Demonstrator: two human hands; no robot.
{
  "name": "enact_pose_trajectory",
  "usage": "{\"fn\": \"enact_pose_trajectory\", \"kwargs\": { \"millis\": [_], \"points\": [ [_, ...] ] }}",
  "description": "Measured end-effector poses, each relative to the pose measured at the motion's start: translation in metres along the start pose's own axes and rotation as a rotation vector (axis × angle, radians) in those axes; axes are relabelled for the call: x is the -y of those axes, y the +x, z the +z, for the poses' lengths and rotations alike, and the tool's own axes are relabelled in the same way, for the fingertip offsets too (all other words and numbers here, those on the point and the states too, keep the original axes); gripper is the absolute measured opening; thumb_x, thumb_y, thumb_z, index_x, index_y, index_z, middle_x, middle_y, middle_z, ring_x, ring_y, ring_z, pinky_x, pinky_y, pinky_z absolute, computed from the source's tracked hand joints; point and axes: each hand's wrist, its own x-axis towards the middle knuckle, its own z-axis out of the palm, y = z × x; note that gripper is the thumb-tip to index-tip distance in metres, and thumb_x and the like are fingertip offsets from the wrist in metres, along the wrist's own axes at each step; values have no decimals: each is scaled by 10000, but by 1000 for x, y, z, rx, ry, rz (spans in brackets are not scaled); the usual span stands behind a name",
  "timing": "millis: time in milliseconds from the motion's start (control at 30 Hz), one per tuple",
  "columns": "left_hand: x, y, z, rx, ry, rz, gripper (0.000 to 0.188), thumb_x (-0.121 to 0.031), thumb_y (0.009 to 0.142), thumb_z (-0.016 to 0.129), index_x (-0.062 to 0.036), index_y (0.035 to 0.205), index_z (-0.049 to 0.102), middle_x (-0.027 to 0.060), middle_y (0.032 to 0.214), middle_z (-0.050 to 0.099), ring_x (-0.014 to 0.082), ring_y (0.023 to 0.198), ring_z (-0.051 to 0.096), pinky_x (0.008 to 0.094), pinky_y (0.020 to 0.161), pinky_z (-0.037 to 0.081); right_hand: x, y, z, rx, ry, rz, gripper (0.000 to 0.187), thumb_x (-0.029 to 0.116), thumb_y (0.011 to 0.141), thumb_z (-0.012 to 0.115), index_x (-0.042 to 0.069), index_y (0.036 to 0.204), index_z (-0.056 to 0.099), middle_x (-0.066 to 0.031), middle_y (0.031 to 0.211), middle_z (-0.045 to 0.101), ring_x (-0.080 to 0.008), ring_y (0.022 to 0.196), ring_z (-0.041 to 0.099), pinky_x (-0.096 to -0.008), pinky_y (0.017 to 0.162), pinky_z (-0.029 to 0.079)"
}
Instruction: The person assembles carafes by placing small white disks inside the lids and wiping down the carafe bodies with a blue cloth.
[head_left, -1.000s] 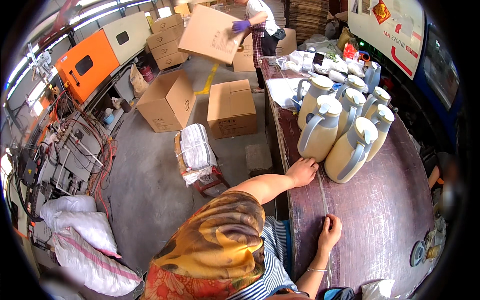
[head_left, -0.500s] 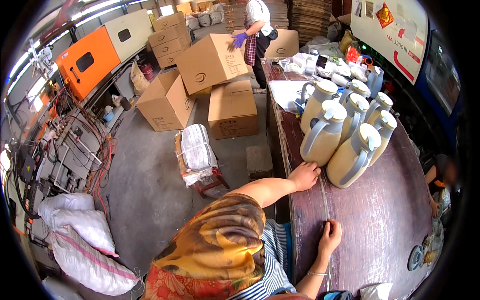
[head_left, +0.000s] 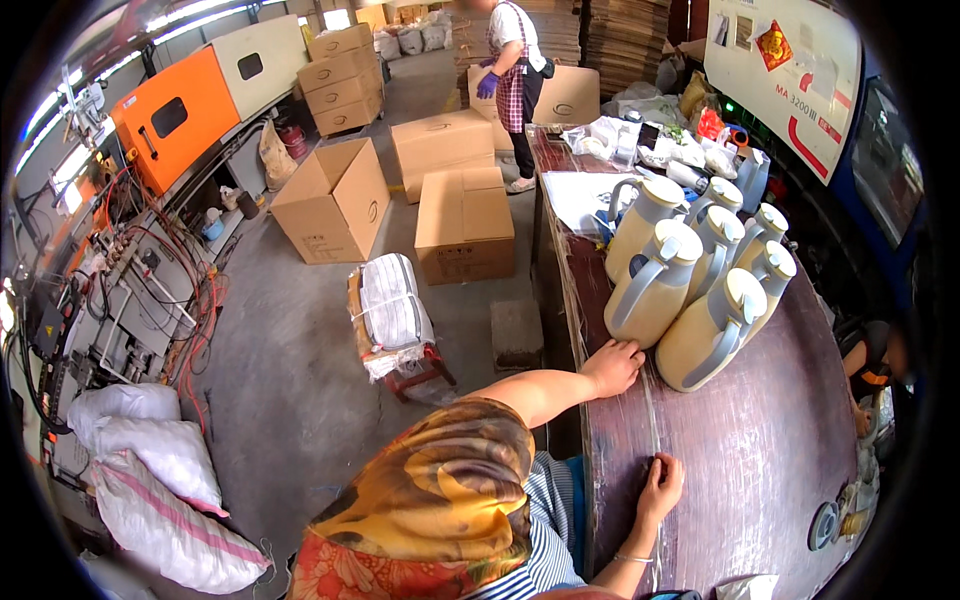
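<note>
Several cream vacuum jugs [head_left: 655, 283] with grey handles and lids stand upright in a cluster on the dark tabletop [head_left: 750, 430]. My left hand [head_left: 613, 368] rests at the table's left edge, just in front of the nearest jugs. Its fingers are loosely bent on the surface, and nothing shows in them; whether the fingertips touch a jug's base I cannot tell. Nearer to me, my right hand [head_left: 661, 487] lies on the tabletop, relaxed with a gap at the thumb, holding nothing visible. A bracelet circles that wrist.
Plastic bags and papers [head_left: 580, 195] clutter the table's far end. Left on the floor are large cartons [head_left: 465, 230], a stool with a white bundle [head_left: 390, 305] and white sacks [head_left: 165, 500]. A co-worker [head_left: 515, 70] in purple gloves stands beyond them. A grey tape roll [head_left: 824, 525] lies at right.
The co-worker's tilted carton now sits down behind the front one, and the co-worker's hand has left it. My hands have hardly moved; the view has shifted slightly.
</note>
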Motion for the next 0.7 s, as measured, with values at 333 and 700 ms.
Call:
{"fn": "enact_pose_trajectory", "kwargs": {
  "millis": [333,700],
  "points": [
    [8,-5,-6,15,-41,-26,168,-177,880,592,-56,996,602,121,1041,551,286,1023,585,421,889,442,42,-46,-34,47,148,222,209,24,892,610,-7,1098,623,-147,1069,633,-268,994,622,-370,899,486],
    [31,-5,-4,52,-177,-229,237,-209,877,535,-67,855,724,152,945,689,363,890,657,465,814,517,67,-145,-63,-74,-579,37,335,116,776,718,82,1099,639,-100,1213,615,-322,1143,567,-441,988,434]
  ]
}}
